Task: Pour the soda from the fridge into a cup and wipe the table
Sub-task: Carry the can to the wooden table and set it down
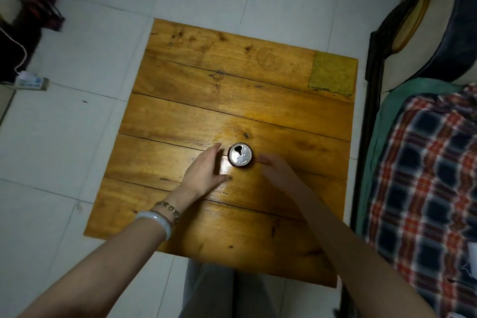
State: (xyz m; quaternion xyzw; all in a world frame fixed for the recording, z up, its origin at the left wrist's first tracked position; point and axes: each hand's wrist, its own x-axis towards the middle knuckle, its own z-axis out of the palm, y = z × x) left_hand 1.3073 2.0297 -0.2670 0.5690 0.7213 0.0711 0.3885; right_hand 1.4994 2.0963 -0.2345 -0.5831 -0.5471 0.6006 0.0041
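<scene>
On tiled floor, plank table (glossy).

tabletop: varnished wood planks, glossy, knotted
can: shiny metal top
cloth: yellow-green, coarse woven texture
floor: smooth pale tiles
blanket: plaid fabric
bangle: polished, pale

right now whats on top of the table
An opened can stands between the left hand and right hand; a yellow cloth lies at the far right corner of the table. Anything under the cloth is hidden.
</scene>
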